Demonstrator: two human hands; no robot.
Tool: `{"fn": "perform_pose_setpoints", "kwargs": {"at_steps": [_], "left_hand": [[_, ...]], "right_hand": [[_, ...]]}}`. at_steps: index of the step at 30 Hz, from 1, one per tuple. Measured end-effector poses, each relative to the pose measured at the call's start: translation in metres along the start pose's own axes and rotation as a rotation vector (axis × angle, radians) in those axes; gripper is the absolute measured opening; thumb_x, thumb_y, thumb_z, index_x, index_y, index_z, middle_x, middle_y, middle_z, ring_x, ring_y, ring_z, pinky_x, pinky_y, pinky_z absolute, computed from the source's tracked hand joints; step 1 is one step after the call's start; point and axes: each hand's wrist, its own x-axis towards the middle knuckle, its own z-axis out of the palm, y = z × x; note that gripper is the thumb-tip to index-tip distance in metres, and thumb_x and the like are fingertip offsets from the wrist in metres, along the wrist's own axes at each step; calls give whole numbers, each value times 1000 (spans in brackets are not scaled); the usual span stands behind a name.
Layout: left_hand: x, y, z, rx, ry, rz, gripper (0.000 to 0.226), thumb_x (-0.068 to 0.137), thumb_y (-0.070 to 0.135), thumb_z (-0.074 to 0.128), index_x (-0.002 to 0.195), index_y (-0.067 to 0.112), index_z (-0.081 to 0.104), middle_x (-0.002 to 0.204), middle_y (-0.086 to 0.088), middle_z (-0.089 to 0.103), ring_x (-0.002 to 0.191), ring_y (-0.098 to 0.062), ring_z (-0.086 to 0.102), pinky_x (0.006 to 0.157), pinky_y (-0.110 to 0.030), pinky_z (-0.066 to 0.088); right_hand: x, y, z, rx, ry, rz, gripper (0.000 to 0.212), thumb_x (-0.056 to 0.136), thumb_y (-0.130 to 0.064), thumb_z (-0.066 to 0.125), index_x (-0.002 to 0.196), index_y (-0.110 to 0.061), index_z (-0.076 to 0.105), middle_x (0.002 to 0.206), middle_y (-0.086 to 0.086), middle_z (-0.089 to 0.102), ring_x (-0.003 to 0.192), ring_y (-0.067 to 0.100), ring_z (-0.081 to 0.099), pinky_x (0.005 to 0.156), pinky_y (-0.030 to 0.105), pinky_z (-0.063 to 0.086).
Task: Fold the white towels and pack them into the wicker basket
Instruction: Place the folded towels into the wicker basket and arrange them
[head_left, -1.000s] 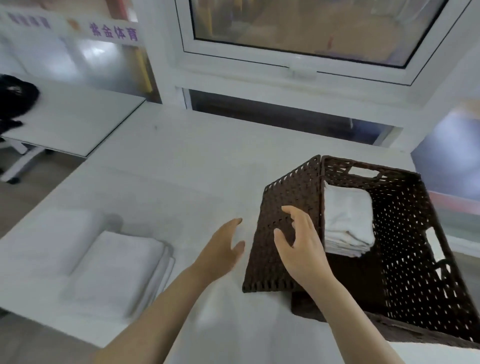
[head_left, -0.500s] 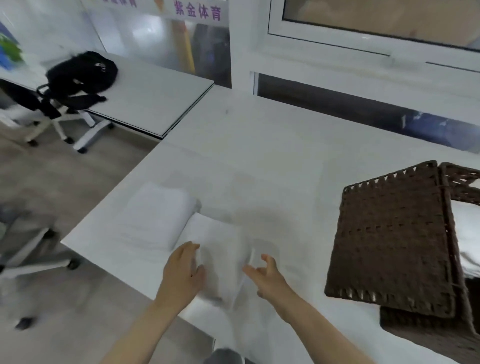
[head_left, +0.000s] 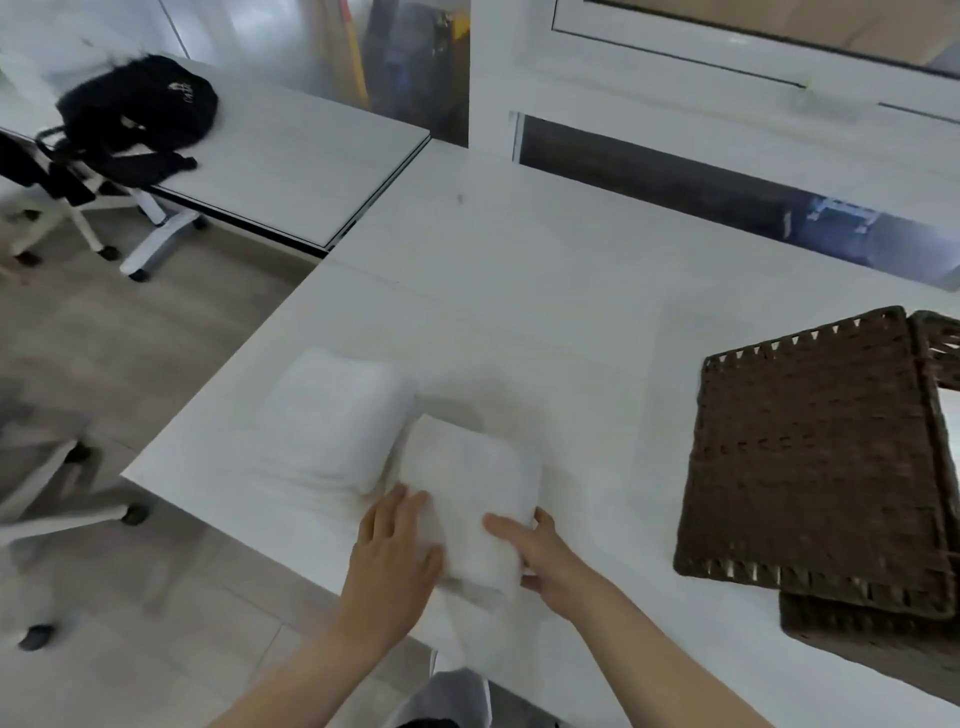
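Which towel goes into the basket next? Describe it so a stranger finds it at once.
On the white table, left of the brown wicker basket, two white towels lie near the front edge. It is the right-hand folded towel, gripped by both hands; the other towel lies untouched.

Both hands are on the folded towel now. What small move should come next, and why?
Probably lift the folded towel toward the wicker basket: the left hand and right hand grip its near end, it looks already folded, and the basket stands to the right.

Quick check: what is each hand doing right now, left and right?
Left hand: closed on the near left edge of the folded towel.
Right hand: closed on the same towel's near right edge.
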Motion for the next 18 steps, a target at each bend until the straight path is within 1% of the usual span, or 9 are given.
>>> {"fn": "perform_pose_setpoints", "kwargs": {"at_steps": [2,4,6,8,10,12,15,16,18], "left_hand": [[0,4,2,-41,-45,1,62,93,34,59,148,23,30,158,-2,20,143,-26,20,111,-37,35],[2,8,2,-94,-68,13,60,95,35,56,148,26,28,157,4,17,143,-22,19,108,-36,39],[4,15,1,-129,-78,56,54,97,33,53,147,28,32,156,7,20,141,-20,23,104,-34,41],[8,20,4,-145,-111,105,49,98,31,51,145,26,36,153,9,24,138,-19,29,103,-31,39],[13,23,8,-183,-167,142,50,97,32,54,143,26,37,148,10,28,134,-18,36,103,-30,41],[18,26,11,-294,-222,113,59,93,35,60,145,27,32,144,10,29,132,-17,39,102,-34,43],[27,23,20,-364,-286,-42,85,85,43,70,151,27,20,149,3,22,137,-23,31,110,-42,37],[29,19,23,-383,-329,-95,93,80,48,73,153,28,18,151,2,20,138,-24,31,110,-44,37],[33,12,30,-537,-439,-208,111,66,63,79,153,35,16,152,4,26,133,-22,42,103,-45,47]], "right_hand": [[0,1,-5,8,18,-10,109,59,-46,89,146,-25,27,127,-4,60,107,19,65,92,45,55],[1,5,-11,23,60,-22,102,67,-41,87,147,-24,26,128,-3,59,106,19,64,91,44,55],[-1,8,-21,38,109,-26,97,73,-35,85,147,-21,24,129,0,59,104,19,65,88,42,56],[-5,11,-35,67,146,-25,93,76,-32,83,147,-20,25,127,2,60,103,20,66,85,40,57],[-11,15,-52,76,168,-20,93,77,-32,82,149,-21,24,126,3,60,103,22,66,86,41,57],[-16,18,-67,88,184,-13,92,78,-32,81,150,-23,23,126,3,59,103,23,66,87,41,57],[-21,23,-81,106,190,2,95,76,-33,83,150,-26,24,125,2,61,105,24,66,92,44,55],[-22,25,-84,101,189,6,95,75,-34,84,149,-27,25,125,1,62,106,24,66,93,46,54],[-23,27,-85,108,185,15,100,69,-38,87,148,-29,26,124,0,63,106,24,67,94,48,54]]}}
